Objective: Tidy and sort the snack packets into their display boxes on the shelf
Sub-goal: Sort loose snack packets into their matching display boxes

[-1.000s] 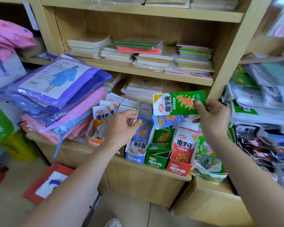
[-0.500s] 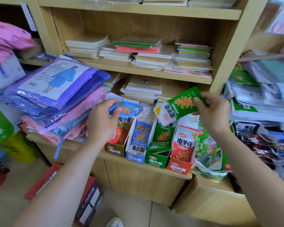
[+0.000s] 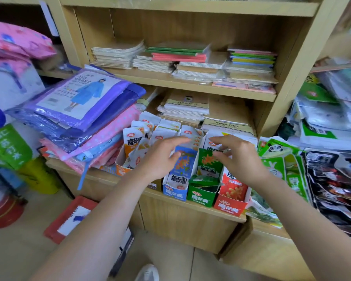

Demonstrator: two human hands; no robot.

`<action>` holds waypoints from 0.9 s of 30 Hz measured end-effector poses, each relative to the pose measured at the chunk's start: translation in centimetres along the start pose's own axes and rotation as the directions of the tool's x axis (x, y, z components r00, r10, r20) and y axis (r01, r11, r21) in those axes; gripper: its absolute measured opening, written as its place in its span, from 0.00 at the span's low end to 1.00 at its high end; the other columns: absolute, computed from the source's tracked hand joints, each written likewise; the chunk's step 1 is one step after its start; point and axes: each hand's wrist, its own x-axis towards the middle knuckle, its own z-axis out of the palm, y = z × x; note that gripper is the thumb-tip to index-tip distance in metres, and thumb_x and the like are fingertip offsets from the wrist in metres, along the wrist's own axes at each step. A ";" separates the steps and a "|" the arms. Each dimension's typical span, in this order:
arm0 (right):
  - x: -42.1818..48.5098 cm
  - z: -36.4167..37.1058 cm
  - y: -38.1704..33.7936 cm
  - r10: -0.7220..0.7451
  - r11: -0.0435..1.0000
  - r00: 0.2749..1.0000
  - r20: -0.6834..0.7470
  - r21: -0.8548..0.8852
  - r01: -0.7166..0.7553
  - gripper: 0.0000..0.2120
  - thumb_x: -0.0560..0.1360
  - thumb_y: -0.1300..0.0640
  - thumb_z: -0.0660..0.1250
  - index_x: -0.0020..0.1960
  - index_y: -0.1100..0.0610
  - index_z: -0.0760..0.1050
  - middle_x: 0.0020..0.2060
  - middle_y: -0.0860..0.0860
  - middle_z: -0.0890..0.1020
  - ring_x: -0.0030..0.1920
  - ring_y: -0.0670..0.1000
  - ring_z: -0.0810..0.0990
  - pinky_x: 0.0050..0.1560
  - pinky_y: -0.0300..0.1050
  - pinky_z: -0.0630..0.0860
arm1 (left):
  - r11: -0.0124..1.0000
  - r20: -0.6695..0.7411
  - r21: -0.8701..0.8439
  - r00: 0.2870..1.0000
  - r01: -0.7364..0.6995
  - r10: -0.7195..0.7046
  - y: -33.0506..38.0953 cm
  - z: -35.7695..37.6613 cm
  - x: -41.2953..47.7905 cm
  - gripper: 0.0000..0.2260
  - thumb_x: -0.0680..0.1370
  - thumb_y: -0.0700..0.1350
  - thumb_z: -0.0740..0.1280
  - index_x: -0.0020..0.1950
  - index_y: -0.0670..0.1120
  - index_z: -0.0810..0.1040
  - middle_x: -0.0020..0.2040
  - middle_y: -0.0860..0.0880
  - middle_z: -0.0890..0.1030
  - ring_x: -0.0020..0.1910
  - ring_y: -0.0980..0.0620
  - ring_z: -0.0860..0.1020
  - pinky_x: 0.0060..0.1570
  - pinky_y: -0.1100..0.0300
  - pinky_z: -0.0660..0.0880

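Four snack display boxes stand in a row on the shelf ledge: an orange box (image 3: 121, 169), a blue box (image 3: 175, 192), a green box (image 3: 203, 197) and a red box (image 3: 229, 206). A blue packet (image 3: 180, 169) stands in the blue box, a green packet (image 3: 208, 162) in the green box and a red packet (image 3: 233, 184) in the red box. Several orange-and-white packets (image 3: 133, 138) fill the orange box. My left hand (image 3: 160, 161) hovers over the blue packet with fingers stretched out, holding nothing. My right hand (image 3: 238, 157) hangs over the green packet, fingers loosely spread.
Folded raincoat packs (image 3: 85, 102) are piled left of the boxes. Notebooks (image 3: 186, 106) are stacked behind them and on the shelf above (image 3: 182, 57). Green panda-print packets (image 3: 280, 159) and dark packets (image 3: 332, 179) crowd the right side. A red tray (image 3: 69, 218) lies on the floor.
The green packet has left my right hand and now stands in the green box. The blue packet has left my left hand and stands in the blue box. Both hands have opened.
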 end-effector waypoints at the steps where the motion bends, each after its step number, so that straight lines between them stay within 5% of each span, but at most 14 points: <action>1: -0.1 -0.2 -0.3 -0.001 0.997 1.000 0.021 0.073 -0.001 0.15 0.78 0.52 0.70 0.63 0.52 0.80 0.55 0.49 0.83 0.51 0.48 0.81 0.55 0.51 0.79 | 1.000 -0.112 0.003 0.994 -0.015 0.015 0.0 -0.6 -0.2 0.22 0.80 0.36 0.65 0.71 0.55 0.76 0.70 0.56 0.76 0.66 0.56 0.76 0.66 0.50 0.75; 5: -1.5 -0.5 -1.7 -0.151 0.985 0.925 0.348 0.134 0.111 0.25 0.69 0.39 0.75 0.61 0.52 0.82 0.56 0.44 0.82 0.56 0.40 0.78 0.58 0.38 0.73 | 0.972 -0.532 0.229 0.842 0.043 0.088 -0.7 -3.9 -1.6 0.16 0.76 0.39 0.70 0.62 0.50 0.82 0.58 0.51 0.83 0.55 0.48 0.79 0.55 0.49 0.78; 8: -2.3 0.7 -1.1 -0.161 0.986 0.887 0.433 0.031 0.164 0.23 0.67 0.47 0.80 0.60 0.50 0.82 0.56 0.44 0.81 0.55 0.43 0.77 0.58 0.41 0.74 | 0.949 -0.534 0.202 0.839 0.244 -0.102 -2.1 -5.4 -2.7 0.19 0.72 0.49 0.74 0.63 0.53 0.80 0.59 0.52 0.83 0.58 0.47 0.79 0.56 0.47 0.78; 12: -1.7 1.4 -0.8 -0.139 0.989 0.979 0.152 -0.029 0.145 0.13 0.72 0.62 0.76 0.55 0.53 0.84 0.50 0.48 0.85 0.50 0.51 0.83 0.51 0.52 0.80 | 0.889 -0.311 0.089 0.861 0.449 -0.403 -3.9 -5.8 -4.2 0.21 0.68 0.54 0.77 0.60 0.53 0.81 0.54 0.52 0.85 0.55 0.50 0.82 0.55 0.49 0.78; 15: -1.1 2.2 -0.9 -0.075 0.988 0.997 -0.025 -0.138 0.071 0.15 0.74 0.64 0.72 0.59 0.54 0.80 0.52 0.52 0.84 0.49 0.59 0.83 0.46 0.55 0.80 | 0.887 -0.308 0.122 0.867 0.444 -0.392 -4.6 -5.9 -4.6 0.07 0.72 0.50 0.76 0.44 0.48 0.84 0.40 0.51 0.85 0.44 0.49 0.83 0.45 0.49 0.79; 18: -0.4 3.5 -0.6 -0.035 0.972 0.996 -0.080 -0.236 0.015 0.22 0.73 0.69 0.70 0.65 0.55 0.76 0.53 0.55 0.79 0.48 0.63 0.80 0.41 0.56 0.79 | 0.895 -0.370 0.158 0.865 0.418 -0.338 -4.7 -5.9 -4.5 0.15 0.75 0.50 0.74 0.32 0.47 0.75 0.27 0.52 0.72 0.32 0.47 0.74 0.33 0.52 0.70; 21: -0.1 4.5 -0.5 -0.097 0.942 0.987 -0.124 -0.331 0.051 0.26 0.66 0.75 0.70 0.60 0.57 0.80 0.52 0.57 0.78 0.50 0.64 0.76 0.45 0.58 0.77 | 0.898 -0.536 0.180 0.806 0.401 -0.252 -3.9 -6.0 -4.5 0.09 0.78 0.49 0.71 0.38 0.48 0.81 0.29 0.50 0.75 0.35 0.46 0.73 0.32 0.57 0.61; 27: 0.1 5.7 -0.9 -0.080 0.948 0.987 -0.141 -0.315 0.032 0.20 0.66 0.67 0.75 0.57 0.55 0.83 0.56 0.55 0.79 0.57 0.62 0.75 0.53 0.57 0.69 | 0.954 -0.728 0.096 0.674 0.284 -0.128 -4.2 -6.9 -3.9 0.08 0.79 0.49 0.68 0.49 0.46 0.84 0.40 0.43 0.84 0.41 0.38 0.79 0.41 0.50 0.75</action>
